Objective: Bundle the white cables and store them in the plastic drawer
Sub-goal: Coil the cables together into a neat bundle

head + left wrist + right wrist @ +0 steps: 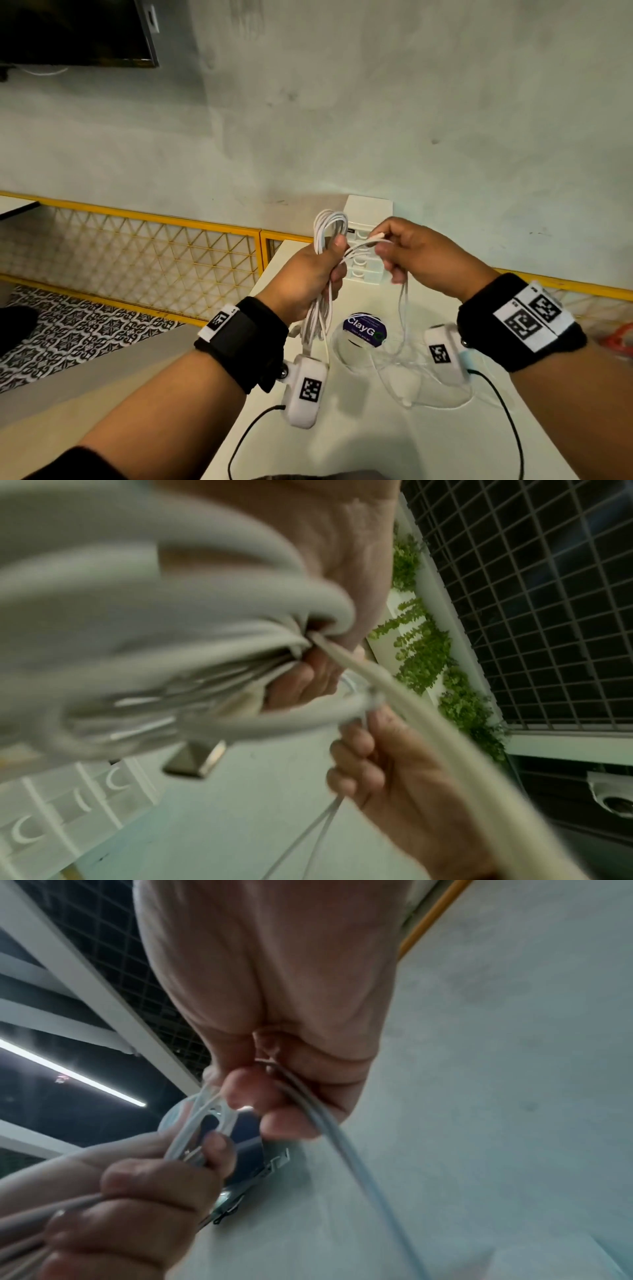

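My left hand (313, 274) grips a coiled bundle of white cables (329, 228) upright above the white table (359, 442); loops stick out above the fist and strands hang below it. The same bundle (143, 631) fills the left wrist view, blurred. My right hand (411, 255) pinches a loose white cable strand (371, 241) that runs across to the bundle, and its slack (406, 315) drops to the table. In the right wrist view the strand (329, 1131) passes under my curled fingers. The white plastic drawer unit (368, 212) stands behind both hands, its drawers shut.
A round purple "ClayGo" sticker (364, 330) lies on the table under my hands, with more loose white cable (424, 390) curled beside it. A yellow mesh railing (137, 246) runs along the wall at left. A dark screen (75, 31) hangs upper left.
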`<move>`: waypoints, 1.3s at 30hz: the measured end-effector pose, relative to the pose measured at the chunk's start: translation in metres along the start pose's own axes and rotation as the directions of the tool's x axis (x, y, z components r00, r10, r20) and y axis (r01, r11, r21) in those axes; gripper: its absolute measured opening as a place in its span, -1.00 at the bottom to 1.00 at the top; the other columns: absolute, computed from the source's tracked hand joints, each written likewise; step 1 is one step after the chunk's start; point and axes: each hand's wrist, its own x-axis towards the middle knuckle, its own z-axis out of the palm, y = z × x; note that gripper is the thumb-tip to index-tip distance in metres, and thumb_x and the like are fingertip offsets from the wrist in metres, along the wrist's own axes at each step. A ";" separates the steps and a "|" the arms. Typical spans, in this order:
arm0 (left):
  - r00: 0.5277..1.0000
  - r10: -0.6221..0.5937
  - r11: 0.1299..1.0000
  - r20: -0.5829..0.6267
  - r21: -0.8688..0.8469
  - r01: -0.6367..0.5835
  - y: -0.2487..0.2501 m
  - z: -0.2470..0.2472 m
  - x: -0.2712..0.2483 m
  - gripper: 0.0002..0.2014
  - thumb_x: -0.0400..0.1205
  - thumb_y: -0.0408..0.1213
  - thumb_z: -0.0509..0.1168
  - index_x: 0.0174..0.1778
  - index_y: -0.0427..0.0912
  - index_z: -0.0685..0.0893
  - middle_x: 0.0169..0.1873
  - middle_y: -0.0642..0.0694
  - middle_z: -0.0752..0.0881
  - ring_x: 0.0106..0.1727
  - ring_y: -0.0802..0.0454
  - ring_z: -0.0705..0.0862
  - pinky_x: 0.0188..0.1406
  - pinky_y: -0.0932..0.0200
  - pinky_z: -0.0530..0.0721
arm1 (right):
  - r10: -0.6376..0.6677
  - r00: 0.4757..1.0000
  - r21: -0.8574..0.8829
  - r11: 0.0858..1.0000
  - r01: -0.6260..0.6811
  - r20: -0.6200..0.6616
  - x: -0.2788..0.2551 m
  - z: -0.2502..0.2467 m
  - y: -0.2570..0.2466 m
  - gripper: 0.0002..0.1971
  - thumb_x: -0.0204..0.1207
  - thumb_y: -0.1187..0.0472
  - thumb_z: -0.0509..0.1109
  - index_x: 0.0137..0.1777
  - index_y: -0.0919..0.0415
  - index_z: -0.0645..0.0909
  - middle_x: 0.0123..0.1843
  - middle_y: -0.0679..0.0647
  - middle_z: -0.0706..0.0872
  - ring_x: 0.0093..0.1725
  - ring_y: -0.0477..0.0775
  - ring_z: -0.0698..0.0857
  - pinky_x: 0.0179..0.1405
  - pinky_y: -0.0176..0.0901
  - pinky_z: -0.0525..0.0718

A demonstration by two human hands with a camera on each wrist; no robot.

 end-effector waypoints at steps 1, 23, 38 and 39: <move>1.000 -0.003 1.000 0.004 -0.015 0.003 -0.001 0.004 -0.001 -0.59 0.65 0.12 0.18 -0.30 -0.16 0.44 -0.60 -0.01 0.36 -0.60 0.08 0.29 -0.61 0.24 0.29 | -0.032 0.999 -0.077 0.997 0.030 -0.028 0.001 0.000 -0.006 -0.90 0.64 0.19 0.26 -0.05 0.01 0.58 -0.39 -0.06 0.59 -0.44 -0.09 0.55 -0.24 -0.04 0.56; 0.999 0.015 0.998 0.030 -0.058 -0.013 -0.002 0.017 -0.008 -0.40 0.46 0.40 0.10 -0.54 -0.10 0.46 -0.73 -0.03 0.33 -0.64 0.00 0.42 -0.44 0.12 0.60 | -0.027 0.999 0.426 0.904 0.039 -0.034 0.024 0.022 -0.010 -0.63 0.39 -0.18 0.46 -0.10 0.09 0.47 -0.49 0.08 0.52 -0.54 0.02 0.42 -0.48 -0.17 0.46; 0.993 0.103 0.995 -0.063 0.022 -0.102 -0.001 0.016 -0.008 -0.68 0.53 0.09 0.34 -0.40 -0.06 0.63 -0.55 -0.08 0.42 -0.70 0.08 0.31 -0.64 0.22 0.45 | 0.175 0.983 0.778 0.611 -0.146 0.046 0.018 0.034 -0.001 -0.82 0.32 0.08 0.48 -0.30 0.17 0.59 -0.57 0.12 0.62 -0.72 0.02 0.51 -0.71 -0.33 0.47; 0.992 0.108 0.994 -0.069 0.013 -0.108 -0.001 0.015 -0.007 -0.68 0.52 0.13 0.34 -0.31 -0.07 0.66 -0.52 -0.09 0.40 -0.69 0.08 0.31 -0.63 0.21 0.44 | 0.217 0.972 0.763 0.614 -0.204 0.085 0.017 0.035 -0.001 -0.76 0.27 0.01 0.50 -0.30 0.16 0.60 -0.60 0.11 0.62 -0.73 0.01 0.50 -0.71 -0.34 0.47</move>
